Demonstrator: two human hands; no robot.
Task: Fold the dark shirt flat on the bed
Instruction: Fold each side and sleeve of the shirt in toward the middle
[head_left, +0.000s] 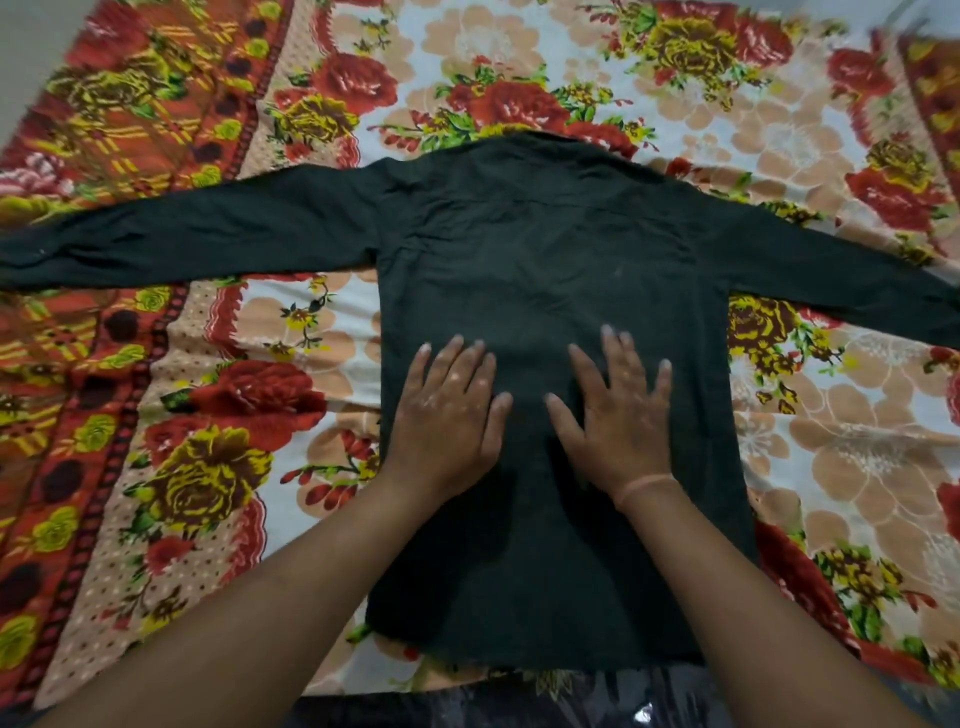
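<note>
The dark shirt lies spread out back-side up on the bed, collar at the far end, hem near me. Both long sleeves stretch straight out, one to the left edge and one to the right. My left hand rests flat on the lower left part of the shirt's back, fingers straight and spread. My right hand lies flat beside it on the lower right part, fingers also spread. A thin pink band circles my right wrist. Neither hand grips the cloth.
A floral bedsheet with red and yellow roses covers the bed under the shirt. Its orange patterned border runs down the left side. Dark clothing on my body shows at the bottom edge.
</note>
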